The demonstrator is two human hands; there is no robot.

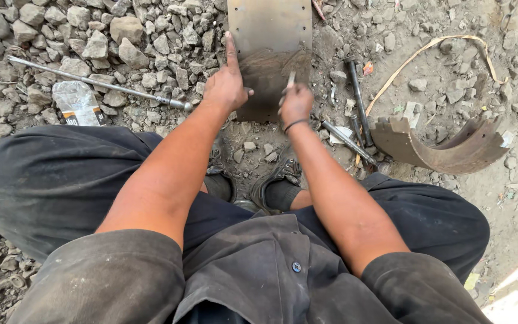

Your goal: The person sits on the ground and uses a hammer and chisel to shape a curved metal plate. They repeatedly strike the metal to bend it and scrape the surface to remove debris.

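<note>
A curved brown lining strip (270, 36) with small holes along its edges lies on the dirt in front of me. My left hand (226, 84) rests on its left edge, index finger stretched along the edge. My right hand (295, 102) is closed around a thin metal tool (289, 81) whose tip touches the strip's lower, darker part. I sit on the ground, knees spread, in dark work clothes.
A rusty curved brake shoe (445, 147) lies at the right. Dark metal rods (358, 96) and a punch (348, 141) lie beside my right hand. A long steel bar (97, 81) and a crumpled plastic bottle (78, 103) rest on the stone rubble at left. A tan strap (433, 45) curls at upper right.
</note>
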